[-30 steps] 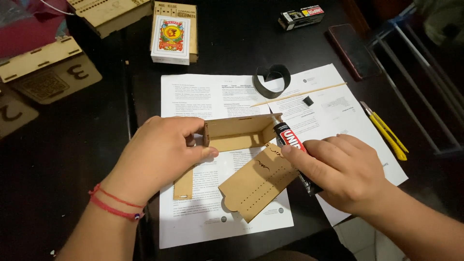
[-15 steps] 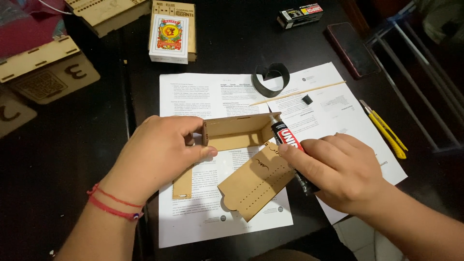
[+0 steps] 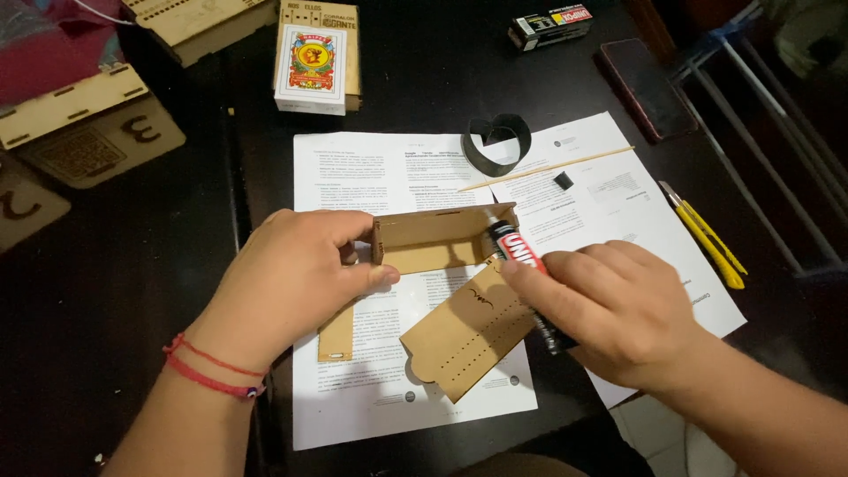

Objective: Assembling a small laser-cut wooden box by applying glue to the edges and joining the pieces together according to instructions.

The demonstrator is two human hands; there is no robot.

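My left hand (image 3: pixel 291 278) grips the left end of a small, partly built box of thin brown wood (image 3: pixel 442 238) that stands on printed paper sheets (image 3: pixel 389 177). My right hand (image 3: pixel 609 309) holds a black and red glue tube (image 3: pixel 517 252), its tip against the box's right end. A flat brown panel with rows of small holes (image 3: pixel 464 331) lies in front of the box, partly under my right hand. A narrow wooden strip (image 3: pixel 336 334) lies by my left wrist.
A thin wooden stick (image 3: pixel 548 168), a curled black band (image 3: pixel 496 141) and a small black cap (image 3: pixel 563 180) lie on the paper. A yellow utility knife (image 3: pixel 707 234), a dark phone (image 3: pixel 640 84), a card deck box (image 3: pixel 309 66), a small glue box (image 3: pixel 549 25) and numbered wooden pieces (image 3: pixel 97 132) surround it.
The box and both hands have shifted slightly; the glue tube's tip has come down from the box's upper right corner to its right end.
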